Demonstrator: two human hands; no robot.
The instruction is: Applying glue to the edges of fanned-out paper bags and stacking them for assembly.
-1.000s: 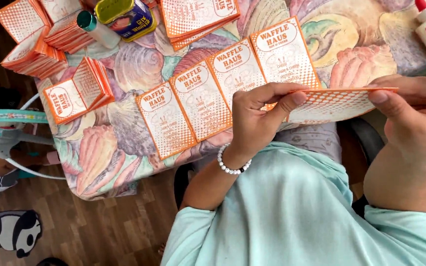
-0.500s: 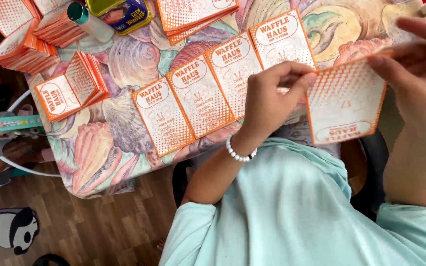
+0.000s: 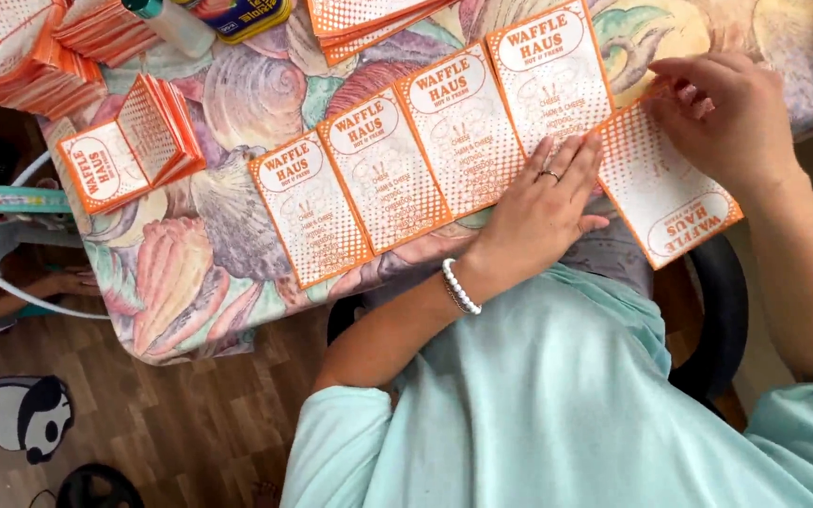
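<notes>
A strip of several joined orange-and-white paper menu cards (image 3: 425, 160) lies along the near edge of a table covered in a seashell-print cloth (image 3: 190, 273). My left hand (image 3: 543, 212), with a ring and a white bead bracelet, presses flat on the right end of the strip. My right hand (image 3: 731, 118) holds the top of one more card (image 3: 665, 193), turned upside down and lying against the strip's right end, its lower part hanging past the table edge.
Stacks of the same orange cards (image 3: 30, 56) sit at the far left, a folded one (image 3: 134, 146) stands open, and another pile (image 3: 369, 19) lies at the top. A glue bottle (image 3: 171, 23) and a yellow-blue pack (image 3: 242, 14) are nearby. Another person's arm (image 3: 11, 296) shows at left.
The card I held up in both hands has come down onto the table at the strip's right end. My left hand has flattened onto the join.
</notes>
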